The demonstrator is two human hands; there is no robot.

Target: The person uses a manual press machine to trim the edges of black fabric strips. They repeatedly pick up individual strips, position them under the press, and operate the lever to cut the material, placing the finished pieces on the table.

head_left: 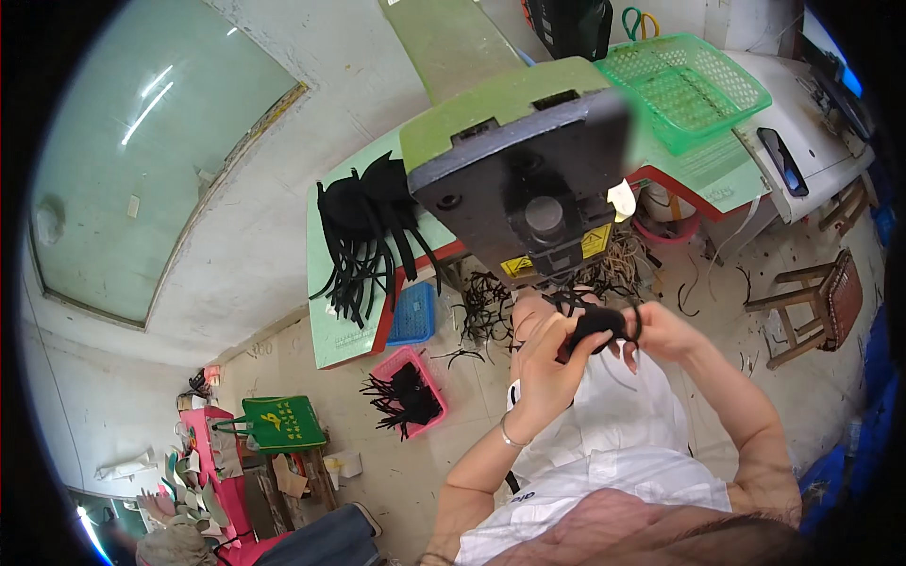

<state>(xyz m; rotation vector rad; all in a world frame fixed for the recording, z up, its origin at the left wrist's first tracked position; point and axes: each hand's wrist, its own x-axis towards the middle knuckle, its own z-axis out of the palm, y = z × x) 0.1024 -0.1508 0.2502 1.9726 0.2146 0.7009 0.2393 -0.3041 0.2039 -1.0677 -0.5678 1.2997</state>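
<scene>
Black strappy stuff, prob thin leather or rubbery sheet, is what both hands are working on rn, right in front of the chest and just under the press head [528, 179]. Left hand [543, 363] is curling round the bundle [596, 325] w/ thumb and fingers pinching it from the left, right hand [661, 332] is gripping the other end, fingers closed on it and a thin loop of strip is arcing over the knuckles. So neither hand is spread, both are clamping the same piece. Imo it's looking light and floppy, no stiffness at all, the loose ends are drooping wherever they want, so it's the kind of thing that's gonna tangle and slide apart if you're only grabbing a tail. Best hold is prob the thick bunched middle, both sides, like it's being held now. Not fragile afaict, can't tell if it's slippery. Around it: more black strips [363, 236] are hanging off the edge of the green table [326, 321], a pink basket [408, 391] on the floor is holding another bunch, blue crate [413, 314] is sitting under the table, and a green basket [684, 87] is resting up top right. Scraps are lying all over the floor below the press. Wooden stool [816, 302] is standing off to the right.
</scene>
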